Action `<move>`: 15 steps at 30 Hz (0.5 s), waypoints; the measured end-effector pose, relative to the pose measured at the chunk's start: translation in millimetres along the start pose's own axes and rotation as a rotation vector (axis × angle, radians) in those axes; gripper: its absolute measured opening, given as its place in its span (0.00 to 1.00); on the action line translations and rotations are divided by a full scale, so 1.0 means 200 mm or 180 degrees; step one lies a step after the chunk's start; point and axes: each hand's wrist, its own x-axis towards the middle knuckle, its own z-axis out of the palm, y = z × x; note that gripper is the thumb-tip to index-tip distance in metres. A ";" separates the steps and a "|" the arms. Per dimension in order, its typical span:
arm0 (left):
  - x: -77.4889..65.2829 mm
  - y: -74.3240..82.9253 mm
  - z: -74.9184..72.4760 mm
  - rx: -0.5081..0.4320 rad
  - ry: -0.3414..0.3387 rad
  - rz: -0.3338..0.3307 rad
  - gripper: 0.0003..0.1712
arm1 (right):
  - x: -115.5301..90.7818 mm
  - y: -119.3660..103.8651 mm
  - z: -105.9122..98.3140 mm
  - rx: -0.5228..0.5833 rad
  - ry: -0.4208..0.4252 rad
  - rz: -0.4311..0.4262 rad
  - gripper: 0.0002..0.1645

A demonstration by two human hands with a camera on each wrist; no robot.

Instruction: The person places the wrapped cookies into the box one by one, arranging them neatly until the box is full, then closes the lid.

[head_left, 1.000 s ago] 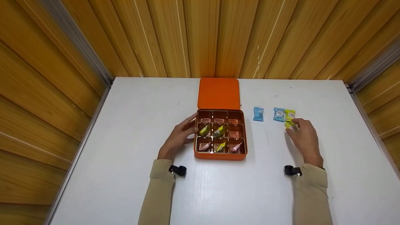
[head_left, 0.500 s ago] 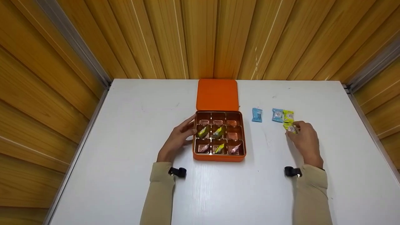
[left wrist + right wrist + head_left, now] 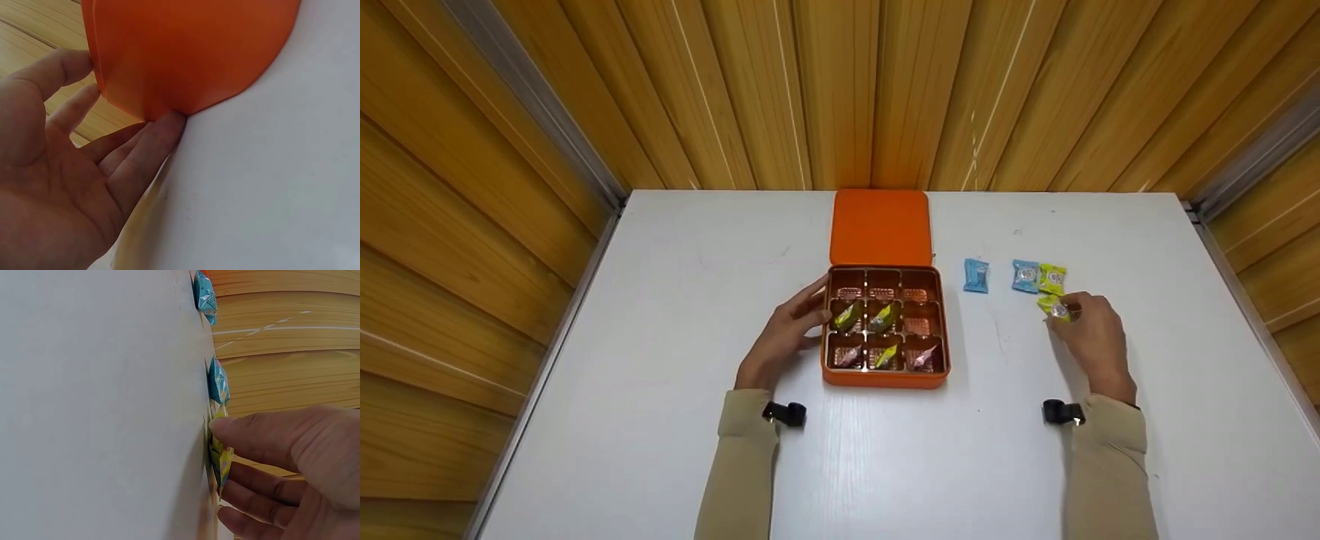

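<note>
Labels: in the head view, the blue packet [image 3: 1025, 276] and the adjoining yellow packet [image 3: 1052, 279] each carry a pale, roughly round printed panel; the wording is too small to read; a similar pale panel shows on the held packet [image 3: 1059, 309]; the single blue packet [image 3: 976, 276], set apart nearer the box, carries markings that are likewise illegible

Right hand [image 3: 1095, 334]: grasping; thumb and fingers pinch the held packet, also yellow, just in front of the adjoining pair on the counter [image 3: 660, 300]; whether it is clear of the surface cannot be told

Left hand [image 3: 785, 330]: extended, not clenched; it touches the left side of the orange box [image 3: 885, 380], whose lid [image 3: 880, 227] is folded back behind it

Contents, head view only: nine compartments; green-yellow packets [image 3: 847, 316] in the left and centre of the middle row; front row, left to right: pinkish packet [image 3: 849, 356], small yellow packet [image 3: 887, 356], pink packet [image 3: 924, 358]

View differences: the left wrist view shows fingertips [image 3: 169, 125] at the base of the box wall; the right wrist view shows the thumb against yellow wrapping, with both blue packets side-on
</note>
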 end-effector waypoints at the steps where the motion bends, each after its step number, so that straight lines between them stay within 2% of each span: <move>1: 0.00 0.00 0.00 0.0009 -0.0005 -0.0003 0.37 | 0.00 0.00 0.00 -0.0011 0.0013 -0.0028 0.29; 5: 0.00 0.00 0.00 0.0056 -0.0017 0.0009 0.37 | 0.00 0.00 0.00 -0.0028 0.0045 -0.0087 0.28; 15: 0.00 0.00 0.00 0.0022 -0.0012 0.0034 0.36 | 0.00 -0.01 0.00 -0.0041 -0.0029 -0.0034 0.27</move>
